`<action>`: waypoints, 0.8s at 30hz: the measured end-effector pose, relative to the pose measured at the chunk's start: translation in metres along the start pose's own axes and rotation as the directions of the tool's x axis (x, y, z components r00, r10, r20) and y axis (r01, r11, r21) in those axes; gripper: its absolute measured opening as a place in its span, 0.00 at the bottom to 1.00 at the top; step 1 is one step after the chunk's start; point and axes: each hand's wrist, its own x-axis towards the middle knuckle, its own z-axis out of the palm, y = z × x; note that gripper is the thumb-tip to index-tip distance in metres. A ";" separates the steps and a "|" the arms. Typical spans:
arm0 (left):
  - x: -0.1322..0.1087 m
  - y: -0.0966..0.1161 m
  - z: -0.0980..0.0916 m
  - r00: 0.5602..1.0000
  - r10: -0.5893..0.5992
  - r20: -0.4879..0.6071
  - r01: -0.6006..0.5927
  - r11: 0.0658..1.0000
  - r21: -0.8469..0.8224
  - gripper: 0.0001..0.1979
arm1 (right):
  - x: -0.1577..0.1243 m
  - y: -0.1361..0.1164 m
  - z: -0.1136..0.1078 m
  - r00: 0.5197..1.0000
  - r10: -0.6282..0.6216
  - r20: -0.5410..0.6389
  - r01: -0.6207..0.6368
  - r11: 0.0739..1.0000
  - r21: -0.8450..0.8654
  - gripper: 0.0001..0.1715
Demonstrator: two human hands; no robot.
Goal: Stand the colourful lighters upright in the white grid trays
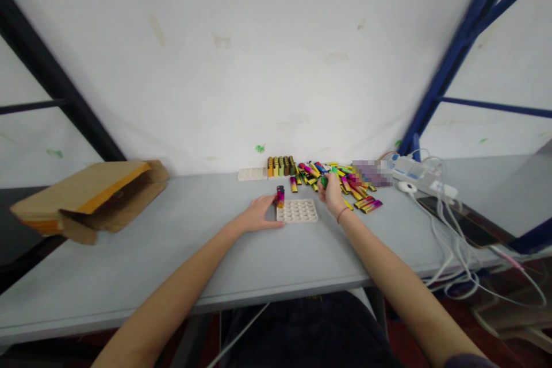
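My left hand (257, 214) grips the left end of a white tray (297, 219) with rows of round pockets, thumb at the front corner and fingers at the back. Upright in that tray's back left corner, beside my fingertips, stands a purple-and-orange lighter (280, 196). My right hand (332, 192) is closed on a green lighter (324, 181), just right of the tray and in front of a loose pile of lighters (308, 170). Part of the pile is hidden behind this hand.
Behind the tray stand several lighters in rows (281, 167), next to another white tray (252, 174). An open cardboard box (90, 190) lies at left. On the right are a power strip (425, 175), white cables (444, 230) and a dark flat device (470, 221). A white wall backs the table.
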 end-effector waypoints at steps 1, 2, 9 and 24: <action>0.000 0.000 0.000 1.000 0.004 0.001 -0.004 1.000 0.001 0.44 | 0.000 0.000 0.000 0.999 0.033 -0.013 -0.033 0.999 0.035 0.27; 0.000 0.000 0.000 1.000 0.007 0.001 -0.007 1.000 0.002 0.44 | 0.000 -0.001 0.001 0.997 0.077 -0.022 -0.075 0.994 0.080 0.27; -0.001 0.002 -0.001 1.000 -0.002 0.001 0.002 1.000 0.002 0.43 | 0.000 -0.001 0.001 0.978 0.195 -0.079 -0.181 0.970 0.161 0.29; 0.000 0.001 0.000 1.000 0.011 -0.012 -0.011 1.000 -0.017 0.44 | 0.002 0.007 0.003 0.997 -0.018 -0.069 0.023 0.997 0.078 0.24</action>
